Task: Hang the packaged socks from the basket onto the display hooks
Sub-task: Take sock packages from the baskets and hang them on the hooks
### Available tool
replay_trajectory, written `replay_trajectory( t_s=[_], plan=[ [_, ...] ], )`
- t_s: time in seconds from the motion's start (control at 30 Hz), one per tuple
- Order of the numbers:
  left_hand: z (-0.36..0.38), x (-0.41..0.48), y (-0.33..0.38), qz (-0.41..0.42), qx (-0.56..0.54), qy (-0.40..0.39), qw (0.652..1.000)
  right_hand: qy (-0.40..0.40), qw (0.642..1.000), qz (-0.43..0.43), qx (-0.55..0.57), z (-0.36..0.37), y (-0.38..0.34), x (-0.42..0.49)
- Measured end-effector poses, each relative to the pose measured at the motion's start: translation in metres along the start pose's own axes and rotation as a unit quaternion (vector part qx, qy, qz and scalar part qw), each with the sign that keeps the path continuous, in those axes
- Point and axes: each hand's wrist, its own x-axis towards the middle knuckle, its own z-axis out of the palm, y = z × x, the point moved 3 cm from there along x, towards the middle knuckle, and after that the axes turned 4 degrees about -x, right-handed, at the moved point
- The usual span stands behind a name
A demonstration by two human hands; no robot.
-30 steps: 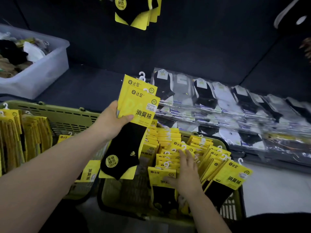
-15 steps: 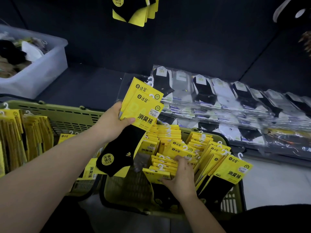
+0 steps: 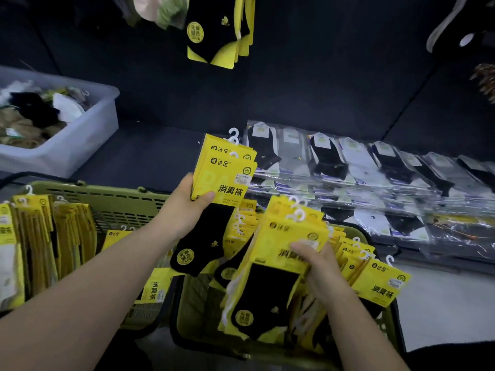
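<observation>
Packaged socks (image 3: 227, 178): at least 2 yellow-card packs w/ black socks, held up in left grip (image 3: 184, 210). Thumb is on front of card, fingers behind, and white plastic hangers stick up at top. Packs sit above far-left corner of near basket (image 3: 197, 301), black sock ends hanging down toward it.

Right grip (image 3: 321, 266) clasps a thicker bundle (image 3: 278, 253) of same packs, thumb across front card, fingers wrapped round the back. Bundle is tilted, hangers pointing far, sock ends low over basket interior. No. of packs in bundle: can't tell.

More packs stand in rows inside near basket, far and right of the bundle. One loose pack (image 3: 380, 282) leans out at right rim.

2nd basket (image 3: 120, 199), olive green, sits just left of the first, w/ more yellow packs stood up in its left side.

Hung packs (image 3: 214, 30), same type, dangle at top centre against dark back wall.

Far right on dark counter (image 3: 160, 153): row of clear-bagged socks (image 3: 348, 167), black and white, overlapping each other. Far left on counter: translucent bin (image 3: 88, 135) w/ loose mixed socks inside.
</observation>
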Motion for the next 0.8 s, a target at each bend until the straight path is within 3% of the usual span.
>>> replay_trajectory(
  t_s=[0.07, 0.13, 0.33, 0.53, 0.8],
  plan=[
    [0.002, -0.001, 0.002, -0.010, -0.042, -0.014, 0.999, -0.027, 0.993, -0.052, 0.106, 0.014, -0.039, 0.010],
    [0.007, -0.003, 0.006, -0.029, -0.094, -0.032, 0.995, -0.062, 0.986, -0.085, 0.126, 0.033, -0.071, 0.016],
    [0.012, -0.003, 0.028, -0.093, -0.237, -0.049, 0.966, -0.081, 0.985, -0.131, 0.075, 0.083, -0.116, 0.024],
    [0.007, -0.010, 0.047, -0.027, -0.250, -0.059, 0.966, -0.083, 0.976, -0.196, 0.050, 0.099, -0.134, 0.021],
    [0.006, -0.013, 0.068, 0.016, -0.309, 0.007, 0.951, -0.111, 0.955, -0.269, -0.064, 0.097, -0.181, 0.011]
  ],
)
